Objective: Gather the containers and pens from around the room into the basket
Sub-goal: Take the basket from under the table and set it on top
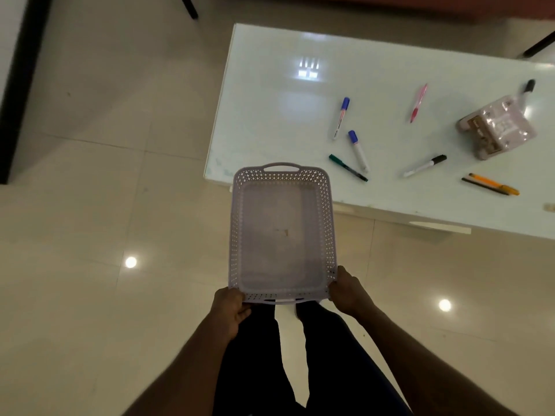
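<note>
Lilac plastic basket [282,232], perforated and with nothing in it, is held out level over the tiled floor [90,205] in the head view. The left hand [229,307] and right hand [348,291] each curl around a near corner. Its far handle reaches the corner of a white table [270,94], where pens [357,150] lie scattered beside a wrapped container [497,127]. Collecting seems about to start; next, one hand must likely let go to reach a pen.
</note>
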